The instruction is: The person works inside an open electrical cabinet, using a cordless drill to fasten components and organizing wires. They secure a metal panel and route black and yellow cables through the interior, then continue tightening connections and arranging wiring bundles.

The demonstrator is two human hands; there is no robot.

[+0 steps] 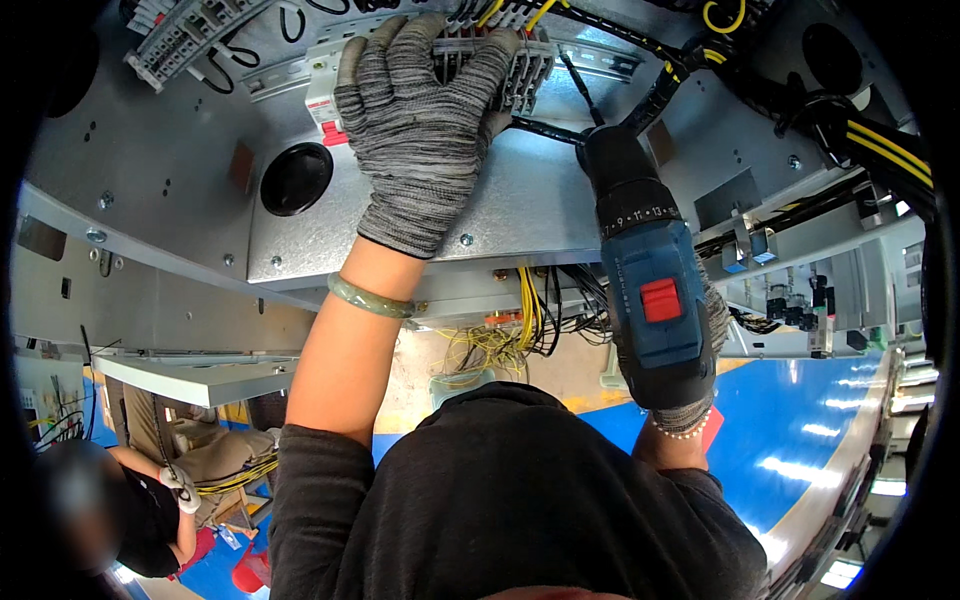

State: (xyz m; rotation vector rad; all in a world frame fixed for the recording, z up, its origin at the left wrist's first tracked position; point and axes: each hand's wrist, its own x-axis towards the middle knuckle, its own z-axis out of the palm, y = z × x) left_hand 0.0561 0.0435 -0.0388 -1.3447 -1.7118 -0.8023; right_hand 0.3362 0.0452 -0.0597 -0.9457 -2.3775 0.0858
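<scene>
My left hand (415, 130), in a grey knitted glove, lies over a rail-mounted row of parts. Its fingers curl over a white circuit breaker (322, 95) with a red lever and reach the grey terminal blocks (525, 75) at the right; the glove hides the middle of the row. In my right hand (714, 310), also gloved, is a blue and black cordless drill (655, 270), mostly covering that hand. Its long thin bit (580, 85) points up toward the metal mounting rail (600, 62), right of the terminal blocks. Whether the tip touches anything I cannot tell.
Another terminal strip (200, 40) sits at upper left. A black wire bundle (655, 105) runs close beside the drill's nose. Yellow wires (525, 310) hang below the cabinet's metal panel (400, 240). At lower left a co-worker's gloved hand (185, 490) holds a dark cable.
</scene>
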